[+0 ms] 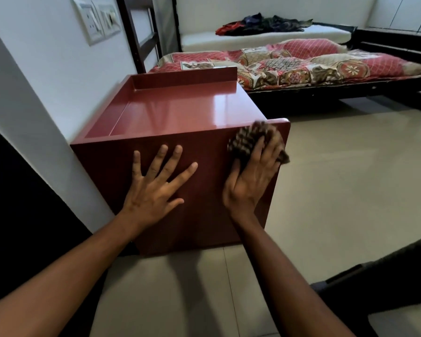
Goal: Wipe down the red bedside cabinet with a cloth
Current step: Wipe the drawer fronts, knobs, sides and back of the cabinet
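Standing on the pale tiled floor [338,178] against the white wall [46,76], the red bedside cabinet [180,110] has its glossy top facing up and its plain front panel toward me. My right hand [250,176] presses a brown checked cloth [248,139] flat on this front panel, near the upper right corner; the fingers lie over the cloth and hold it against the wood, and part of the cloth shows above and beside them. My left hand [156,186] rests on the same panel, to the left and apart from the cloth, with its fingers spread wide and holding nothing. Behind the cabinet is a low bed [350,91] with a red patterned quilt [301,64]. On the wall above the cabinet there are switch plates [95,20].
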Tool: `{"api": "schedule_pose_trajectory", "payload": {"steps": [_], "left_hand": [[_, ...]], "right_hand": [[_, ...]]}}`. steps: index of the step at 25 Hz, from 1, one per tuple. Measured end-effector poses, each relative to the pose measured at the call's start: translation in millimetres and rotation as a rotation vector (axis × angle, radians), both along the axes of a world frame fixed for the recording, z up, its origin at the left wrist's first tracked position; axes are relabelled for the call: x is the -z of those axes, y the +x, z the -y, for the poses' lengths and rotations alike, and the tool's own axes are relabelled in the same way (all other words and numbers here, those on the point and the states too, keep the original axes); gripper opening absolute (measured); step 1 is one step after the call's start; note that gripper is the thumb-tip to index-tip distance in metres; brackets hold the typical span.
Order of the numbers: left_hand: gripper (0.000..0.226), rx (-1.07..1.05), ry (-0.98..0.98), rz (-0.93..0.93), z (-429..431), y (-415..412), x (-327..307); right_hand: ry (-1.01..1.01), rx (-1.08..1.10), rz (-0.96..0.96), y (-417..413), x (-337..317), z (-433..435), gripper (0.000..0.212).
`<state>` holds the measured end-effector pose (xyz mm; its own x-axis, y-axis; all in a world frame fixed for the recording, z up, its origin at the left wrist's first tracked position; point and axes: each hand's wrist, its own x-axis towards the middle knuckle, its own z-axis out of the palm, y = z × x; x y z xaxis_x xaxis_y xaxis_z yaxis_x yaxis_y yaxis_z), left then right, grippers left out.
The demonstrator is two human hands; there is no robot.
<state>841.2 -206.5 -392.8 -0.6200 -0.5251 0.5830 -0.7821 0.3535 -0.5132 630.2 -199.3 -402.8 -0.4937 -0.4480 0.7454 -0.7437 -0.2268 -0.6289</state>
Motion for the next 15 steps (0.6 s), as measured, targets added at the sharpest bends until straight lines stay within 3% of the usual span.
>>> {"api": "schedule_pose_trajectory", "payload": {"steps": [3,7,9,12,15], "left_hand": [[0.117,-0.005,-0.017,0.0,3,1,2],[0.118,-0.023,-0.018,0.027,4,-1,3],[0.12,-0.044,0.006,0.032,3,-2,2],[0.122,-0.068,0.038,0.037,0,-1,4],[0.123,-0.071,0.043,0.042,-2,-1,4]], "right_hand": [[-0.086,0.049,0.073,-4,-12,13,0.055],[0.166,-0.045,0.175,7,119,-32,0.064],[0.219,-0.072,0.177,11,139,-35,0.07],[0.144,-0.038,0.212,16,81,-15,0.069],[0.055,-0.036,0.108,3,34,4,0.062]]}}
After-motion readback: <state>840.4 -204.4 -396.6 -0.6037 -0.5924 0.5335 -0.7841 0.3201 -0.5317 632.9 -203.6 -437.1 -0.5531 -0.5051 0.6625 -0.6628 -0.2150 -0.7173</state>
